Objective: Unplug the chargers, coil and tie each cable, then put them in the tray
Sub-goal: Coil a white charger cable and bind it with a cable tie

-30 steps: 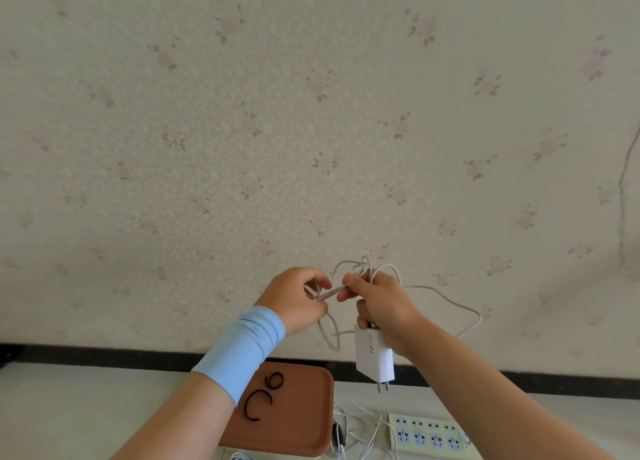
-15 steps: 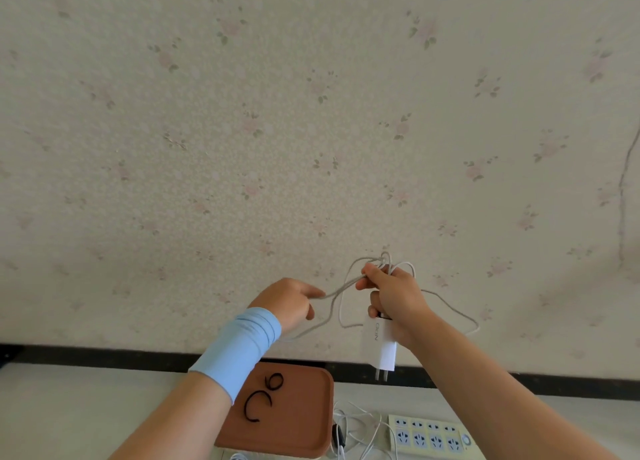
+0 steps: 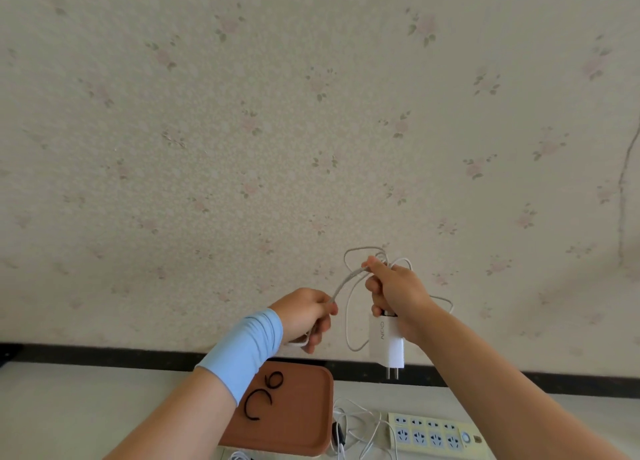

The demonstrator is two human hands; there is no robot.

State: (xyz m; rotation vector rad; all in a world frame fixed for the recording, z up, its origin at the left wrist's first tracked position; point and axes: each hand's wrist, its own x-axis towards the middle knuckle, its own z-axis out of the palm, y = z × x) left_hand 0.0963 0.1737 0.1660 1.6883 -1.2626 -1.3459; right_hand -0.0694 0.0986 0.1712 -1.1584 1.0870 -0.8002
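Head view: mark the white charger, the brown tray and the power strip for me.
white charger (image 3: 387,345): head view, on the flat front of its body.
brown tray (image 3: 298,418): head view, on a bare part of its floor.
power strip (image 3: 433,437): head view, on its socket face.

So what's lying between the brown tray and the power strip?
In the head view, a loose tangle of white cable lies between the tray and the power strip, with a small dark piece by the tray's edge.
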